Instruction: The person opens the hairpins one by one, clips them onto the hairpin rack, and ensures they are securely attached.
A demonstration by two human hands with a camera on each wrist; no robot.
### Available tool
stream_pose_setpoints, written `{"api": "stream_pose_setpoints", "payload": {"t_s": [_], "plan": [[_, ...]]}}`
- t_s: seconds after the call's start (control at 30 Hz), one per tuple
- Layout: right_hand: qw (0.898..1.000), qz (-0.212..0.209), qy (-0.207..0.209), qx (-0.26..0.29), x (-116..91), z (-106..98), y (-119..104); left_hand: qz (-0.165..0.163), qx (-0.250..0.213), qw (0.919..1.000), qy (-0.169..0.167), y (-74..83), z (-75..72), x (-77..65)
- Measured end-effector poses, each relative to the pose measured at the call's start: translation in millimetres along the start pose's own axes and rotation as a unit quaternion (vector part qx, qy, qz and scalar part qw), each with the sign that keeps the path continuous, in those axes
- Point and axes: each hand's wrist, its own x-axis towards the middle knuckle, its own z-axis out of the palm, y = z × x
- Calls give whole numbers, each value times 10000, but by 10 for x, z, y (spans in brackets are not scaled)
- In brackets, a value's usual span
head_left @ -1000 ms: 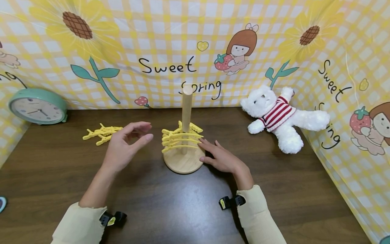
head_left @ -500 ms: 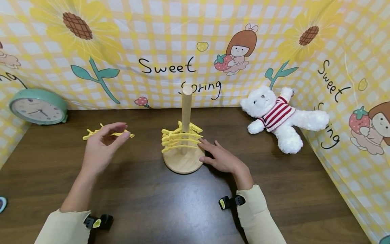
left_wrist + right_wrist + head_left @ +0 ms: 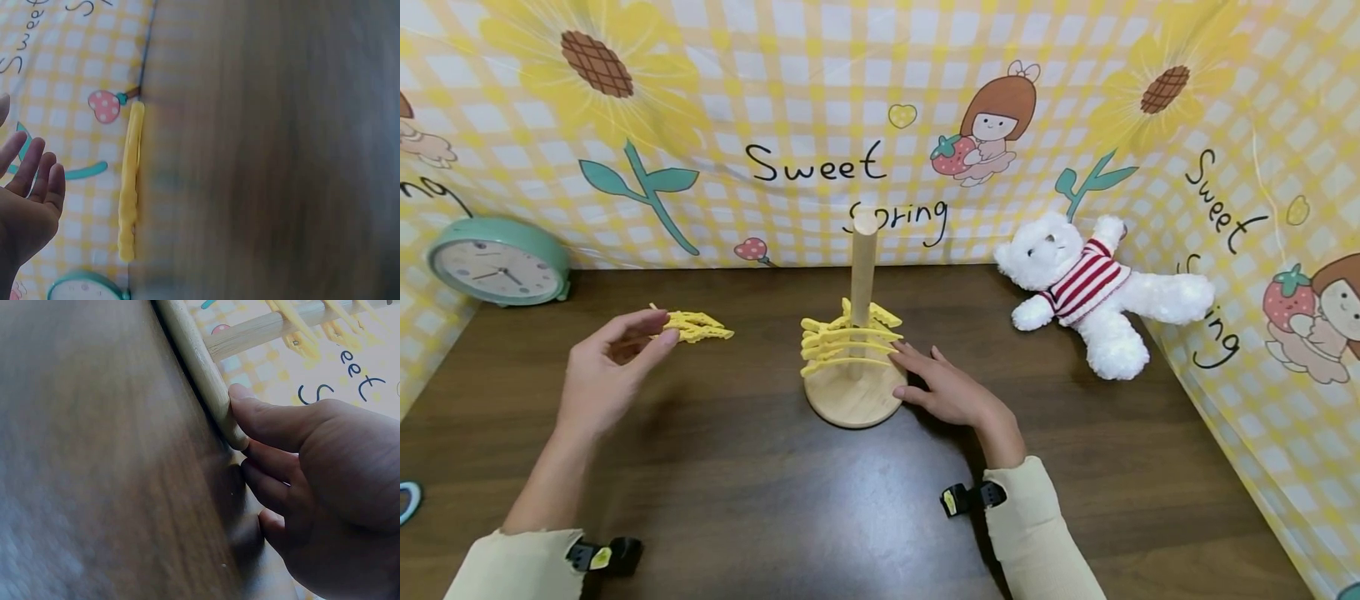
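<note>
In the head view, my left hand (image 3: 610, 371) hovers with loosely curved fingers at the left side of a small pile of thin yellow plastic pieces (image 3: 700, 327), partly covering it. The left wrist view shows this hand (image 3: 28, 200) holding nothing, apart from a yellow piece (image 3: 129, 187) seen edge-on. A wooden stand (image 3: 852, 400) with a round base and upright peg stands mid-table. Several similar yellow pieces (image 3: 850, 337) with knobby ends are stacked around its peg. My right hand (image 3: 955, 392) holds the right edge of the base, thumb (image 3: 269, 419) on the rim.
A green alarm clock (image 3: 501, 260) stands at the back left. A white teddy bear (image 3: 1086, 287) in a striped shirt lies at the right against the patterned cloth (image 3: 805, 92). A blue-rimmed object (image 3: 409, 502) shows at the left edge of the dark wooden table (image 3: 760, 517).
My left hand has moved left, away from the stand and across the loose yellow pieces to their left side. My right hand has stayed at the base.
</note>
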Motion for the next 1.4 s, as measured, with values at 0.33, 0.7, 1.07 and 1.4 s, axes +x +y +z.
{"api": "stream_pose_setpoints", "payload": {"t_s": [0.33,0.7,1.07,1.4], "plan": [[9999,99,-4,25,-13,-16,-14,-606,597,9955,-406,-102,-326,118],[10000,63,-5,-6,-12,-24,-20,-986,1082,9865,-736,-353,-457,248],[9999,118,1,32,-25,-17,-28,-915,1475,9797,-999,-482,-376,323],[9999,107,-3,18,-15,-14,-12,-1060,1653,9701,-1429,-552,-352,375]]}}
